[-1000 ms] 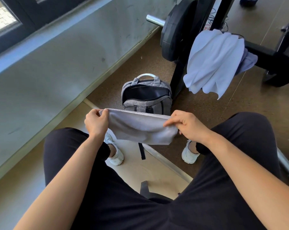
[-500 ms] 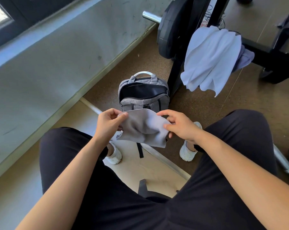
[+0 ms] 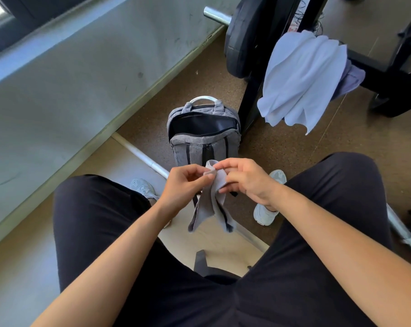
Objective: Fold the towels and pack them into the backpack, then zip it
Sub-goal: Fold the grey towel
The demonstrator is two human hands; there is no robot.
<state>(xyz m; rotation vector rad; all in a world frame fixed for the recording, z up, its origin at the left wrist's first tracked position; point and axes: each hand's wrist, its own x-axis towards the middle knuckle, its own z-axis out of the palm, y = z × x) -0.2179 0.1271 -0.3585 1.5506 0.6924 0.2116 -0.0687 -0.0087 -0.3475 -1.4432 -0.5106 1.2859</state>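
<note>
Towels point(image 3: 301, 81), white, drape over the black rack point(image 3: 251, 107). Beside it the backpack point(image 3: 206, 140) stands unzipped on the floor. Nearer, a grey towel point(image 3: 205, 208) hangs, its top pinched by left grip point(image 3: 184, 185) and right grip point(image 3: 249, 180).

backpack point(image 3: 204, 135) beyond hands, towels point(image 3: 301, 81) right

"What are you holding?"
"My left hand point(image 3: 185, 182) and right hand point(image 3: 247, 180) pinch the grey towel point(image 3: 206, 206) at its top, and it hangs between my knees."
"The backpack point(image 3: 204, 142)?"
"Upright just beyond, unzipped. A white towel point(image 3: 301, 79) is draped nearby."
</note>
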